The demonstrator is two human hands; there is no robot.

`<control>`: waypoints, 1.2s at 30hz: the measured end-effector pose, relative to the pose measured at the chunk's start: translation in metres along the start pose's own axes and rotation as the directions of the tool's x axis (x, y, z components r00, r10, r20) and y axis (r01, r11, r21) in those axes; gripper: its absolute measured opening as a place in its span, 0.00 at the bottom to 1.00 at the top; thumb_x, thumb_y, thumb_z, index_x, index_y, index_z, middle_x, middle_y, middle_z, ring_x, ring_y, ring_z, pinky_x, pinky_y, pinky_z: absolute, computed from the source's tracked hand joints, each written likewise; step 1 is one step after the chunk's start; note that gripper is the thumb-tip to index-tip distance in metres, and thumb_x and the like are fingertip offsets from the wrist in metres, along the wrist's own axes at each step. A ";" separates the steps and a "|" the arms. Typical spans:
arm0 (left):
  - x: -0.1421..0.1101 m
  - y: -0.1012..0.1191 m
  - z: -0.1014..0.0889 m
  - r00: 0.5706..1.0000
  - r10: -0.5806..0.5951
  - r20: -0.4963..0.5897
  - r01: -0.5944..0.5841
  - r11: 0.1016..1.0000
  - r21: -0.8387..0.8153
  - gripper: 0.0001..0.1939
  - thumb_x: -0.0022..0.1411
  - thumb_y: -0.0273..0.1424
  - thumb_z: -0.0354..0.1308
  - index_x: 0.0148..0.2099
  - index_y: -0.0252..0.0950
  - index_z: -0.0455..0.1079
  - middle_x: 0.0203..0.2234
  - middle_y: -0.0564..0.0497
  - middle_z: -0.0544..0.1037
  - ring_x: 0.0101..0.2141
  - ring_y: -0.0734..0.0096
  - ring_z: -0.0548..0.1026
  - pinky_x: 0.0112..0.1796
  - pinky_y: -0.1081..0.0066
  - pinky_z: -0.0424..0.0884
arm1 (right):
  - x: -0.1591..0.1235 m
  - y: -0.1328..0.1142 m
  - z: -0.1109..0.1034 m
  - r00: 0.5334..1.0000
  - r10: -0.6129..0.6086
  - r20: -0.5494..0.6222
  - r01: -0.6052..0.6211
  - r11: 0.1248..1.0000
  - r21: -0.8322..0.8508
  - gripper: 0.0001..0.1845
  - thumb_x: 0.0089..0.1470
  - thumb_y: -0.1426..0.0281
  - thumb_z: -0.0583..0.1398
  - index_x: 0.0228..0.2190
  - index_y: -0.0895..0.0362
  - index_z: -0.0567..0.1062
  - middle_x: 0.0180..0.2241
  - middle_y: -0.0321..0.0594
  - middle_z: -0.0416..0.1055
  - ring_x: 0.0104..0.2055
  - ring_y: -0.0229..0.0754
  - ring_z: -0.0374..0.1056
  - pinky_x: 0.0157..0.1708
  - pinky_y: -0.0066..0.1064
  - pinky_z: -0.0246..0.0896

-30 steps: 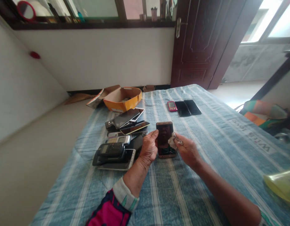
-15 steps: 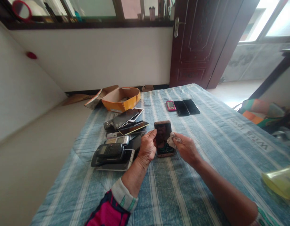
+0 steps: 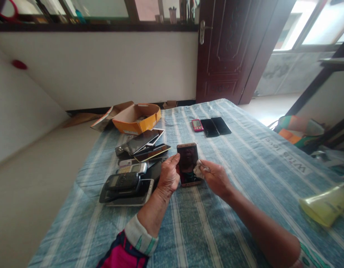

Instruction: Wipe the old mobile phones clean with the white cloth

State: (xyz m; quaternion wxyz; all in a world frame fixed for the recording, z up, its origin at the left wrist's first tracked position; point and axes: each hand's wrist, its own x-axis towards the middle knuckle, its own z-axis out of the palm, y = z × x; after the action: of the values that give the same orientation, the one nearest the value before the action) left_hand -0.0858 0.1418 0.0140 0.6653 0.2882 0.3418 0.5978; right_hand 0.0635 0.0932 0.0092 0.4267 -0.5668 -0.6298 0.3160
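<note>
My left hand point(image 3: 169, 175) grips the left edge of a gold-framed smartphone point(image 3: 188, 162) that stands tilted with its dark screen toward me. My right hand point(image 3: 215, 178) is closed on a small crumpled white cloth point(image 3: 198, 169) pressed against the phone's right side. Both hands hover just above the blue striped tablecloth point(image 3: 244, 156). Directly left of my left hand lies a pile of several old phones point(image 3: 132, 167), some stacked on each other.
A red phone point(image 3: 197, 125) and two black phones point(image 3: 215, 126) lie in a row farther back. An open orange cardboard box point(image 3: 136, 118) sits at the table's far left edge. A yellow-green bag point(image 3: 324, 205) lies at the right. A dark door point(image 3: 230, 48) stands beyond.
Both hands keep their hold on the phone and cloth; the cloth has shifted slightly on the screen. The view has drifted, so everything sits a little further left in frame.
</note>
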 end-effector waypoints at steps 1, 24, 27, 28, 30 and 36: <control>0.000 0.000 0.000 1.000 -0.006 0.006 0.006 1.000 0.004 0.17 0.39 0.35 0.73 0.30 0.30 0.75 0.24 0.48 0.81 0.35 0.58 0.79 0.39 0.64 0.75 | 0.004 -0.001 0.000 1.000 0.003 -0.004 -0.003 1.000 0.028 0.12 0.55 0.68 0.51 0.29 0.55 0.74 0.25 0.35 0.70 0.29 0.38 0.63 0.31 0.28 0.56; 0.002 -0.003 -0.004 0.999 -0.029 -0.022 0.029 1.000 -0.001 0.15 0.42 0.34 0.71 0.30 0.31 0.74 0.24 0.48 0.81 0.36 0.57 0.80 0.39 0.62 0.76 | 0.015 -0.004 0.009 0.996 0.068 -0.065 -0.063 0.995 0.079 0.12 0.54 0.64 0.52 0.24 0.55 0.70 0.22 0.33 0.66 0.26 0.36 0.60 0.27 0.26 0.54; 0.002 -0.003 -0.004 0.999 -0.009 -0.039 0.009 1.000 -0.009 0.16 0.40 0.34 0.72 0.30 0.31 0.74 0.24 0.48 0.81 0.36 0.57 0.80 0.39 0.62 0.76 | 0.010 -0.003 0.010 0.998 0.060 -0.031 -0.059 0.997 0.059 0.13 0.55 0.64 0.52 0.24 0.55 0.70 0.23 0.34 0.67 0.26 0.36 0.60 0.28 0.27 0.54; 0.002 -0.003 -0.004 0.999 -0.004 -0.045 0.004 1.000 -0.011 0.15 0.40 0.34 0.72 0.30 0.31 0.74 0.24 0.48 0.81 0.36 0.56 0.80 0.40 0.62 0.76 | 0.008 -0.003 0.010 0.998 0.058 -0.019 -0.057 0.997 0.051 0.13 0.55 0.64 0.52 0.25 0.55 0.71 0.23 0.34 0.67 0.26 0.37 0.61 0.28 0.27 0.54; 0.002 -0.003 -0.003 0.999 -0.004 -0.049 0.003 1.000 -0.011 0.15 0.41 0.34 0.72 0.29 0.31 0.74 0.23 0.47 0.80 0.36 0.56 0.79 0.40 0.62 0.75 | 0.005 -0.002 0.009 0.998 0.060 -0.005 -0.060 0.997 0.043 0.12 0.55 0.65 0.52 0.25 0.54 0.72 0.23 0.34 0.68 0.27 0.37 0.61 0.29 0.27 0.55; 0.001 -0.003 -0.003 0.999 -0.035 -0.015 0.035 0.999 -0.006 0.14 0.44 0.34 0.70 0.30 0.31 0.74 0.24 0.48 0.80 0.35 0.57 0.80 0.39 0.62 0.76 | 0.010 -0.002 0.006 0.997 0.076 -0.020 -0.073 0.991 0.113 0.13 0.55 0.65 0.52 0.25 0.55 0.72 0.21 0.33 0.66 0.25 0.36 0.60 0.26 0.26 0.53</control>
State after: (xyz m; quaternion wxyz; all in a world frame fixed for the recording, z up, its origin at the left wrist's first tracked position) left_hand -0.0865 0.1423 0.0091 0.6740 0.2758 0.3501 0.5891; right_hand 0.0570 0.1028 0.0103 0.4535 -0.5689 -0.5842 0.3597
